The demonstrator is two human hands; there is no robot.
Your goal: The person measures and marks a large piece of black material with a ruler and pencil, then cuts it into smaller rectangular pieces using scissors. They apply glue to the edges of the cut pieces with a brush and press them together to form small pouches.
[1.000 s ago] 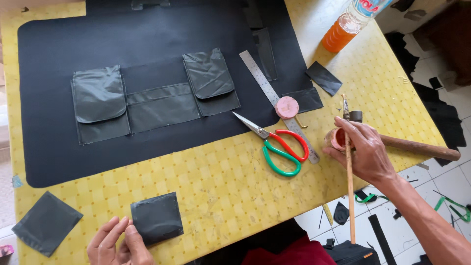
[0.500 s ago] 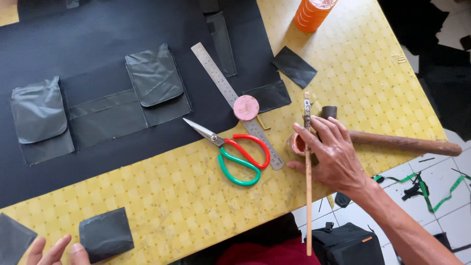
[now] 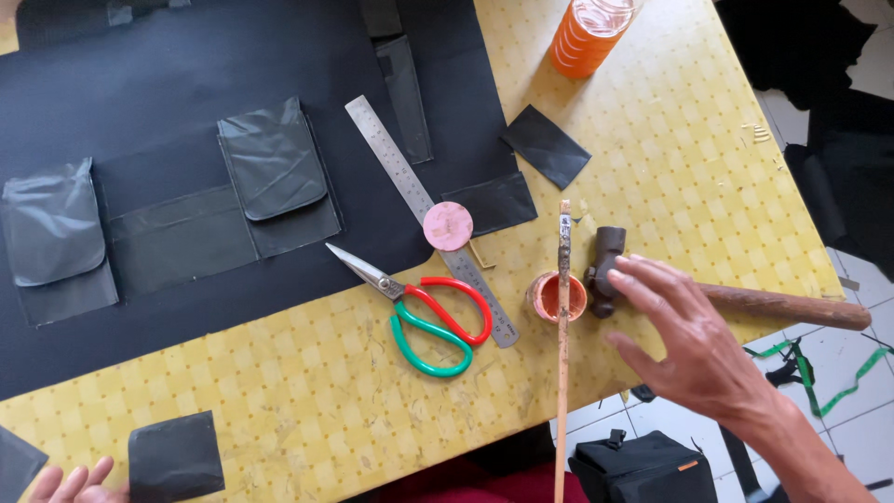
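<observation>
My right hand (image 3: 694,349) hovers open with spread fingers over the wooden handle of a hammer (image 3: 787,305), whose dark head lies beside a small orange pot (image 3: 549,296). A long thin wooden stick (image 3: 562,373) rests across that pot and points toward me, just left of my fingers and free of them. At the bottom left only the fingertips of my left hand (image 3: 73,482) show, right against a small black leather piece (image 3: 175,456) on the yellow table (image 3: 307,401).
Red-and-green scissors (image 3: 438,321), a steel ruler (image 3: 410,186) and a pink round lid (image 3: 448,225) lie near the pot. A black sheet with sewn pockets (image 3: 270,172) covers the far left. An orange bottle (image 3: 587,37) stands at the back. A black bag (image 3: 643,466) sits on the floor.
My right hand has let go of the stick and pot and moved right, opening above the hammer handle. The view has shifted, so my left hand now sits at the frame's corner.
</observation>
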